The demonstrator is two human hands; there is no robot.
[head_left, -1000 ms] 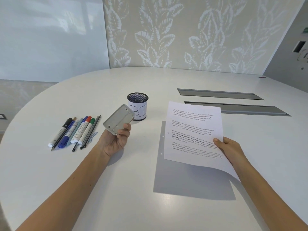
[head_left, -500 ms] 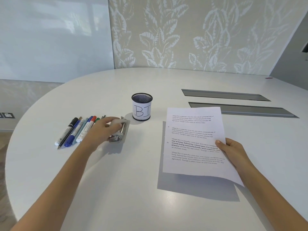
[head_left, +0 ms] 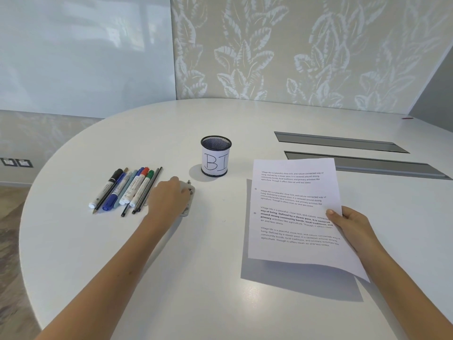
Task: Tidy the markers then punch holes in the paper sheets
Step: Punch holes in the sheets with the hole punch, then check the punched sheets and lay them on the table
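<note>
Several markers and pens lie side by side on the white table at the left. My left hand rests over a grey hole punch on the table just right of them, covering most of it. A black mesh pen cup with a paper label stands empty behind the punch. My right hand pinches the right edge of printed paper sheets, held lifted off the table, with two punched holes along the left margin.
Two long grey cable slots are set into the table behind the sheets. The rounded table edge curves along the left, with floor beyond. A patterned wall and a whiteboard stand behind the table.
My left hand brought the hole punch down from the air onto the table beside the markers and still covers it. The sheets stay held in my right hand.
</note>
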